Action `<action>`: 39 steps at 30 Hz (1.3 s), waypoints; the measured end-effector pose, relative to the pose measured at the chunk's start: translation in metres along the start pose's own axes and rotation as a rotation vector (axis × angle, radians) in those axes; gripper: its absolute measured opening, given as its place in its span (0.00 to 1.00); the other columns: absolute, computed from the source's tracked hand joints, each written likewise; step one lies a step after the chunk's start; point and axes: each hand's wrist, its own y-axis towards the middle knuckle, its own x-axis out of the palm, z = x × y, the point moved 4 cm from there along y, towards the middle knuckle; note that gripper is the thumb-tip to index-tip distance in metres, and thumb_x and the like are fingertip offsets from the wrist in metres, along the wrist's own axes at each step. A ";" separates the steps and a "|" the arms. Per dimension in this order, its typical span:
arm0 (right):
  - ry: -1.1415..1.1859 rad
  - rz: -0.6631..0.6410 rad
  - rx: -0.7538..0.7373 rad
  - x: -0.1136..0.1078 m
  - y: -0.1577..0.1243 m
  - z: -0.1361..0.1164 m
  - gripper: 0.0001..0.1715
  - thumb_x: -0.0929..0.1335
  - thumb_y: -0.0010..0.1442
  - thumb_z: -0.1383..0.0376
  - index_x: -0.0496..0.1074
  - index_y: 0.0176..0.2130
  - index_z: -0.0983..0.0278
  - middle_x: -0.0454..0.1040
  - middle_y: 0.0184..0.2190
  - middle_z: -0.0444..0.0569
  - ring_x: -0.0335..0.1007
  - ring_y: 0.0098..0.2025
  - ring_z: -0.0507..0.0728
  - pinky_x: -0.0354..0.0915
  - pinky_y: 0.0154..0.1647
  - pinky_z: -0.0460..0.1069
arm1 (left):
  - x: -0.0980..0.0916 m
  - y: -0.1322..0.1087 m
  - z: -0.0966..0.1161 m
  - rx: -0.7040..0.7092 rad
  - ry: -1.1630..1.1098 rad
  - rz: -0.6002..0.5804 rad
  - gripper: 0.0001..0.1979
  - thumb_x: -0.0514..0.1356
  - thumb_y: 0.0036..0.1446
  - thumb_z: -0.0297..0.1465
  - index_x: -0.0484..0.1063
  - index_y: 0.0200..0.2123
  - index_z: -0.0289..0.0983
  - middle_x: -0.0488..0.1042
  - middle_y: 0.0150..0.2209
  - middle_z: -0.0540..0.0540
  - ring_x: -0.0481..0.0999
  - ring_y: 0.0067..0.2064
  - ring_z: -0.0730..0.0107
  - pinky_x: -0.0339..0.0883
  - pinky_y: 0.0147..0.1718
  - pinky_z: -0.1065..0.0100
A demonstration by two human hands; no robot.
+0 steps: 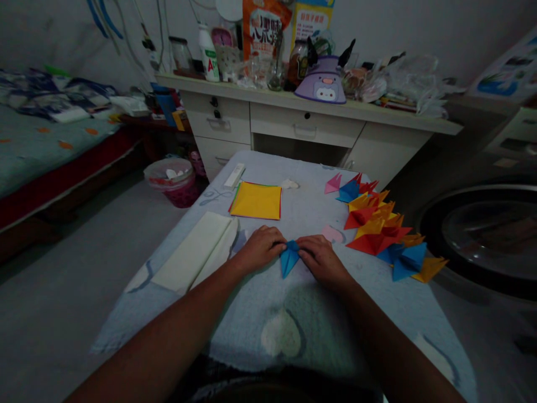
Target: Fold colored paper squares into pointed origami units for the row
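Note:
Between my two hands is a small piece of folded blue paper [289, 260], kite-shaped with its narrow tip toward me. My left hand [263, 246] pinches its upper left corner, fingers closed. At the upper right corner, my right hand [322, 256] grips the same paper with thumb and fingers. Ahead and a little left lies a stack of square paper [257, 200], yellow on top with other colours at its edges. Along the right side of the table runs a row of folded paper cranes [377, 235] in red, yellow, blue and pink.
A pale folded sheet [195, 249] lies left on the cloth-covered table [331, 336], and a white box-like strip [234, 176] sits at its far left corner. A cluttered desk [277, 120] stands behind. A pink bin [178, 187] is left, a washing machine [495, 240] right.

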 end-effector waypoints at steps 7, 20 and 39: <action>-0.058 0.074 0.133 0.006 0.006 0.001 0.10 0.63 0.64 0.63 0.74 0.39 0.61 0.76 0.41 0.49 0.67 0.46 0.59 0.57 0.49 0.55 | 0.002 0.003 0.004 -0.090 0.065 0.066 0.07 0.58 0.60 0.32 0.74 0.32 0.37 0.74 0.34 0.46 0.70 0.39 0.65 0.60 0.42 0.63; -0.243 0.194 0.314 0.010 0.006 0.001 0.08 0.69 0.57 0.62 0.70 0.37 0.62 0.70 0.39 0.50 0.60 0.44 0.62 0.54 0.44 0.54 | 0.008 0.002 0.006 -0.081 0.121 0.202 0.06 0.60 0.55 0.27 0.70 0.38 0.37 0.71 0.38 0.46 0.66 0.42 0.61 0.61 0.42 0.62; -0.294 0.142 0.304 0.010 0.003 0.001 0.12 0.68 0.58 0.58 0.71 0.39 0.62 0.68 0.41 0.52 0.60 0.44 0.62 0.53 0.45 0.55 | 0.014 0.000 0.011 0.018 0.142 0.111 0.09 0.60 0.58 0.32 0.75 0.42 0.37 0.71 0.39 0.44 0.69 0.43 0.63 0.64 0.43 0.63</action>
